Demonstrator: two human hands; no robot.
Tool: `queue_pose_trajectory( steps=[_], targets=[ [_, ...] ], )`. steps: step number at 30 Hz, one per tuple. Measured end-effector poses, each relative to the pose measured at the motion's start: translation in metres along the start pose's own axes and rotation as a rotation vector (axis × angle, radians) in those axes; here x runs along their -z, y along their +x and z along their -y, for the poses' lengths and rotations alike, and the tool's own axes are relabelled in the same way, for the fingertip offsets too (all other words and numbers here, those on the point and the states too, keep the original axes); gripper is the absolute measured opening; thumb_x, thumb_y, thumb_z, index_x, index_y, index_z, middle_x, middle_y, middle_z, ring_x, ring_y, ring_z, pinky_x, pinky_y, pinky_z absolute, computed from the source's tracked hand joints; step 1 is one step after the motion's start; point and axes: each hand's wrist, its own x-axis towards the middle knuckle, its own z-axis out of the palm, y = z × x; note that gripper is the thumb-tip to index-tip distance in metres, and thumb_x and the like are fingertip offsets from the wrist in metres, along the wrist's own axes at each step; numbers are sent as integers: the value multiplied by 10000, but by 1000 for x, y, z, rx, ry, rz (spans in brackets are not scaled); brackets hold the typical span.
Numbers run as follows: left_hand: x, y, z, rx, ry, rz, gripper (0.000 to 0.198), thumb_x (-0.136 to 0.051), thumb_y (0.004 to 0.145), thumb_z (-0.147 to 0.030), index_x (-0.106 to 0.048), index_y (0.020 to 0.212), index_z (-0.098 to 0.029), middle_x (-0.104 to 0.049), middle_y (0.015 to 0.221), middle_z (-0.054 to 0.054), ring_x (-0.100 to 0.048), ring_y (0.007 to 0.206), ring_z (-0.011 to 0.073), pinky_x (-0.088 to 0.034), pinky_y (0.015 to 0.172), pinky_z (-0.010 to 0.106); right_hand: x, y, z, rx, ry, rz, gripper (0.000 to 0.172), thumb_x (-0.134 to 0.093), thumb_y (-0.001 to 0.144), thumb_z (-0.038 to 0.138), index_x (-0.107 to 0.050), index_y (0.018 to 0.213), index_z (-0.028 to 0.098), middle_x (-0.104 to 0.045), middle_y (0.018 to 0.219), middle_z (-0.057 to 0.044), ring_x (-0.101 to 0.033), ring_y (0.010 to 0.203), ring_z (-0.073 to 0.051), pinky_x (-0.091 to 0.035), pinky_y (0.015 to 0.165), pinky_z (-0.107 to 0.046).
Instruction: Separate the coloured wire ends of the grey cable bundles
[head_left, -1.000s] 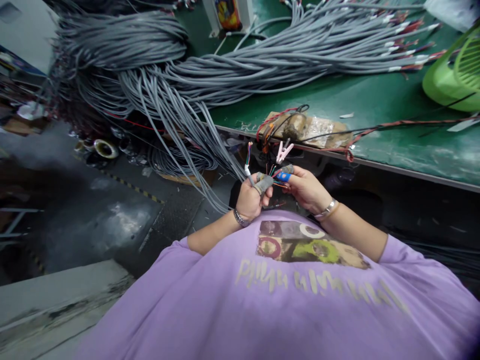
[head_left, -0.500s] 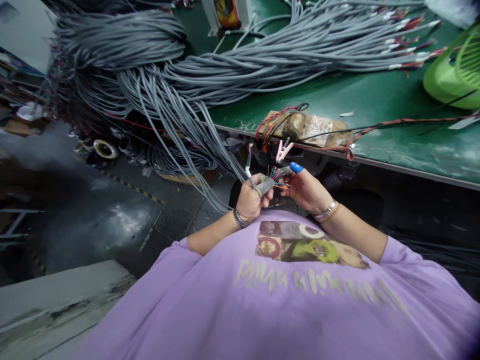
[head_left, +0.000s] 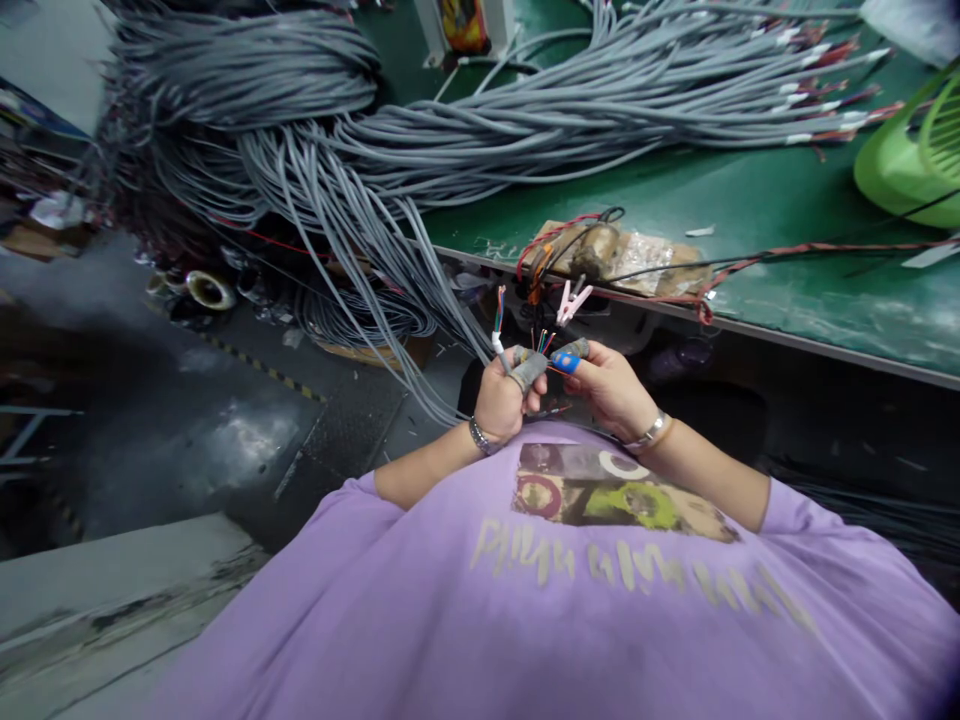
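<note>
My left hand [head_left: 504,398] is closed around a grey cable, its thumb wrapped in a grey cover. Thin coloured wires [head_left: 543,342] fan out of the grip toward the right. Another cable end [head_left: 498,335], with a white band and coloured wires, sticks up beside the left hand. My right hand [head_left: 611,385] pinches the wires, with a blue cover on the thumb and a grey one on a finger. The fingertips of both hands nearly meet. Just above them a pink clip [head_left: 571,302] hangs at the table edge.
A big bundle of grey cables [head_left: 495,145] lies across the green table [head_left: 810,210] and trails down its front edge. A green basket [head_left: 892,165] stands at the right. Taped to the edge is a cardboard piece [head_left: 660,265] with red and black wires.
My right thumb, raised and apart before, has come down onto the wires, and the right hand now pinches them. The left hand keeps its grip almost unmoved.
</note>
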Motion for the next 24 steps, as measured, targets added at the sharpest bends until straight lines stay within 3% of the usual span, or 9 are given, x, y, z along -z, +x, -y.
queue_pose_trajectory(
  steps=[7, 12, 17, 24],
  targets=[
    [1, 0, -2, 22, 12, 32, 369, -764, 703, -451, -515, 649, -184, -534, 480, -62, -358, 312, 31, -198, 329, 194, 7, 7, 10, -104, 47, 71, 447, -922, 540, 457, -704, 813, 177, -621, 695, 22, -501, 591, -80, -452, 569, -230],
    [0, 1, -4, 68, 57, 104, 395, -785, 671, -464, -516, 617, -180, -523, 462, -56, -357, 310, 30, -194, 332, 193, 12, 19, 18, -165, -14, 165, 402, -922, 540, 390, -708, 802, 173, -659, 715, 6, -543, 611, -94, -436, 567, -232],
    [3, 5, -3, 129, 101, 187, 358, -774, 667, -420, -523, 598, -174, -530, 462, -50, -351, 312, 27, -206, 329, 190, 6, 23, 21, -62, -121, 184, 366, -928, 511, 388, -678, 667, 171, -662, 644, 15, -541, 592, -99, -436, 601, -254],
    [4, 8, 1, 195, 123, 230, 326, -774, 661, -393, -545, 609, -166, -523, 451, -47, -354, 306, 32, -202, 320, 192, 2, 19, 20, -7, -179, 163, 397, -951, 479, 417, -701, 673, 178, -691, 670, 6, -568, 624, -120, -472, 647, -281]
  ],
)
